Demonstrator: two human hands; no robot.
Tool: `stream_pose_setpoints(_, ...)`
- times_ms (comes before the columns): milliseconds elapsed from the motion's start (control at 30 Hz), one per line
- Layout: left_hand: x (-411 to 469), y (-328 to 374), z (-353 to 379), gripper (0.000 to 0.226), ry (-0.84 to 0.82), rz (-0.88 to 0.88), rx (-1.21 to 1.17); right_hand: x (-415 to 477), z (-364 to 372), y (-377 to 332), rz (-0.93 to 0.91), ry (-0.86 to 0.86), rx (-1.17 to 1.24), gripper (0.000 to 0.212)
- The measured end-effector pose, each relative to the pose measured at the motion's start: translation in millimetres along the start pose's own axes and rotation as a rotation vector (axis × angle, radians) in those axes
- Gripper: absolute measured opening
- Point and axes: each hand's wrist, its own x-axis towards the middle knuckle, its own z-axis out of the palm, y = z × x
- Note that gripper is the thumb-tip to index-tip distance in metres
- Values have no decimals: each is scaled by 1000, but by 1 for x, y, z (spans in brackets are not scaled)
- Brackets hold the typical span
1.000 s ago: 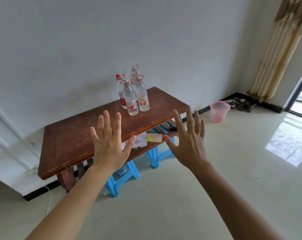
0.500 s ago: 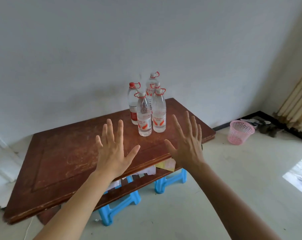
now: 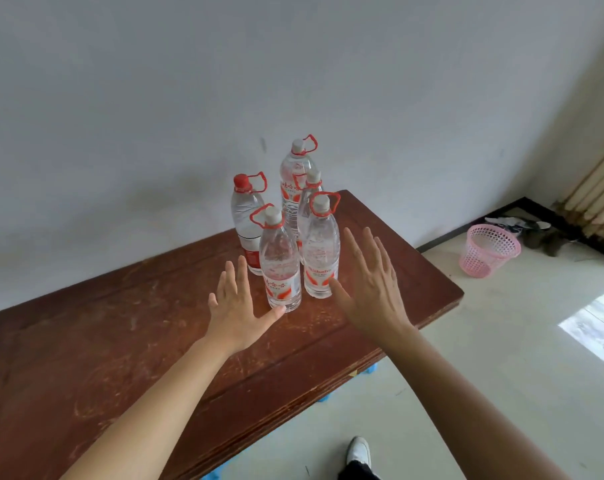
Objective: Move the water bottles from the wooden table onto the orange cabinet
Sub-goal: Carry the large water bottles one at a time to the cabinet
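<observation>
Left hand [image 3: 236, 308], right hand [image 3: 373, 292] nearer bottles [image 3: 281, 265], perhaps five, rear bottle [image 3: 293, 171] half hidden

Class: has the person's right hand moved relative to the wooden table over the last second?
Yes. The right hand has advanced from the wooden table's near edge to over its top, beside the front-right bottle.

A pink plastic basket [image 3: 489, 251] stood upright on the pale floor [image 3: 501, 368] near the room's corner. Just beyond it some dark shoes [image 3: 539, 233] lay by the black skirting [image 3: 463, 227], at the foot of a beige curtain [image 3: 601, 199]. A bright patch of daylight [image 3: 598, 327] fell at the right edge, and a plain grey-white wall [image 3: 155, 98] filled the background
</observation>
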Motion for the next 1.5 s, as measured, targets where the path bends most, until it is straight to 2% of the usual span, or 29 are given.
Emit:
stream_pose_setpoints(100,28,-5,18,125,-62,-123,7,53,16,-1,-116,-48,105,82)
stream_pose_setpoints(200,45,-12,22,129,-95,-211,4,98,27,-18,-277,-11,249,75)
stream_pose_setpoints(267,56,-14,23,130,-88,-245,9,125,39,-28,-369,9,305,74)
stream_pose_setpoints(333,62,-16,26,131,-72,-288,3,147,60,-34,-414,-55,324,72)
stream_pose_setpoints(433,65,-21,39,131,-114,-360,-103,153,96,-38,-444,-180,364,48)
stream_pose_setpoints(500,70,-25,47,134,-175,-350,-149,150,109,-36,-482,-110,398,33)
stream_pose_setpoints(633,102,-37,59,132,-209,-252,-222,152,106,-30,-485,-51,385,31)
stream_pose_setpoints(733,136,-38,76,93,-246,-78,-346,137,97,-20,-433,13,390,31)
stream_pose_setpoints(800,145,-30,88,77,-272,36,-397,114,92,-11,-380,56,392,30)
stream_pose_setpoints(900,141,-14,98,77,-279,59,-395,75,91,9,-274,201,439,24)
stream_pose_setpoints(1000,133,-8,103,69,-190,210,-165,37,95,30,-180,351,612,24)
stream_pose_setpoints(1067,131,-8,107,77,-172,265,-27,21,97,40,13,449,627,28)
stream_pose_setpoints(1133,128,-11,104,90,-151,280,12,11,97,46,354,496,552,30)
stream_pose_setpoints(1200,123,-9,97,95,-201,320,89,4,96,52,664,434,540,30)
stream_pose_setpoints(1267,120,-7,92,99,-289,330,221,1,100,61,812,330,539,35)
stream_pose_setpoints(1400,102,-22,85,107,-415,212,321,-3,122,75,937,77,492,41)
stream_pose_setpoints(1500,85,-36,85,107,-432,167,376,-8,138,83,941,-219,280,49)
